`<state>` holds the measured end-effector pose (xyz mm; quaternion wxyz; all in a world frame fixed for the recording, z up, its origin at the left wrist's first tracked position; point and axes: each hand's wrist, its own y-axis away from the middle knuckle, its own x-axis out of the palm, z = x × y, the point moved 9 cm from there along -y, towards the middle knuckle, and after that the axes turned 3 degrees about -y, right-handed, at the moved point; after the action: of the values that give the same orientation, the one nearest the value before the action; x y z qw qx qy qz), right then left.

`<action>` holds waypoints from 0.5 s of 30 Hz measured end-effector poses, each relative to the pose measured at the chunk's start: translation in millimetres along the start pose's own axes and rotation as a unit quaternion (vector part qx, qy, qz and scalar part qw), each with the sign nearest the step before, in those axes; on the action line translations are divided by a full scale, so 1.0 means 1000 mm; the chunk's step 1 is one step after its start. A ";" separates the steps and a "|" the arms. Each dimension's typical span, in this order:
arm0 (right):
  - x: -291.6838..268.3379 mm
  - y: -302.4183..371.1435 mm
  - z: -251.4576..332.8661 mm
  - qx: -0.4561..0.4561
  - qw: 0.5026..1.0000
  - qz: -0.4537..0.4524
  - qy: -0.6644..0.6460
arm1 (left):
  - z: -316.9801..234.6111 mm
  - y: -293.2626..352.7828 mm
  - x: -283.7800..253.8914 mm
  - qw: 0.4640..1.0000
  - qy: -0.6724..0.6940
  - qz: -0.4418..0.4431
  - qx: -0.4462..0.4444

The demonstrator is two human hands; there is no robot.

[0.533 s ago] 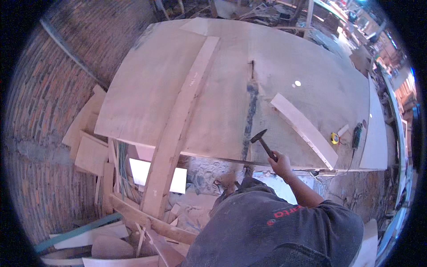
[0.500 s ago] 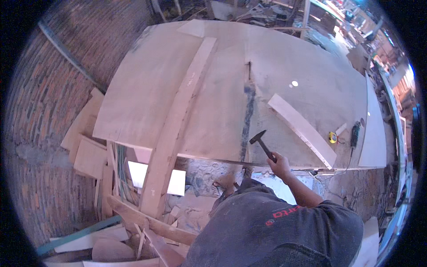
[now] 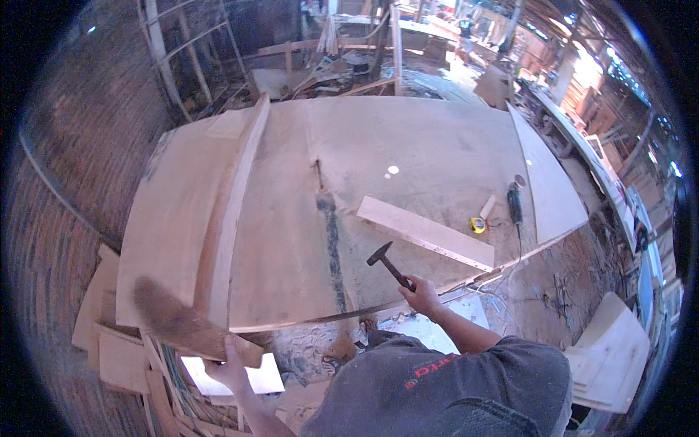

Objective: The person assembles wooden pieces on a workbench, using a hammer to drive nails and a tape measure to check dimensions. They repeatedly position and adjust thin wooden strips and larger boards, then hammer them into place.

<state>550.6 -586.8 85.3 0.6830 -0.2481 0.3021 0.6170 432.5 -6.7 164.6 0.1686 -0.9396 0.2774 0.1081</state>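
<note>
My left hand, at the lower left, grips the near end of a brown wooden board. The board slants over the table's front left edge, its far end blurred by motion. My right hand is wrapped around the handle of a hammer, whose head hangs above the front of the large wooden tabletop. Along the tabletop's left part runs a long plank, apparently on edge; the held board partly hides its near end. A shorter wooden strip lies beyond the hammer.
A yellow tape measure and a corded power tool lie on the right of the tabletop. A pale panel lines its right edge. Board offcuts lean by the brick wall. More panels lie at right.
My left hand has come into view holding the brown board. The long plank no longer juts flat over the front edge. My right hand still holds the hammer. The view has shifted.
</note>
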 end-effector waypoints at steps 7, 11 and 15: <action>-0.035 0.042 -0.056 0.079 0.991 -0.090 -0.062 | -0.087 0.049 0.093 0.851 -0.153 0.210 0.456; -0.055 0.065 -0.078 0.116 0.981 -0.136 -0.073 | -0.060 0.093 0.126 0.746 -0.285 0.324 0.507; -0.062 0.056 -0.100 0.129 0.976 -0.150 -0.088 | -0.022 0.110 0.138 0.758 -0.282 0.341 0.479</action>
<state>480.8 -694.1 62.3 0.8177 -0.1451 0.2775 0.4829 486.7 -168.6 115.7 0.6188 -0.5068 0.5354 0.2713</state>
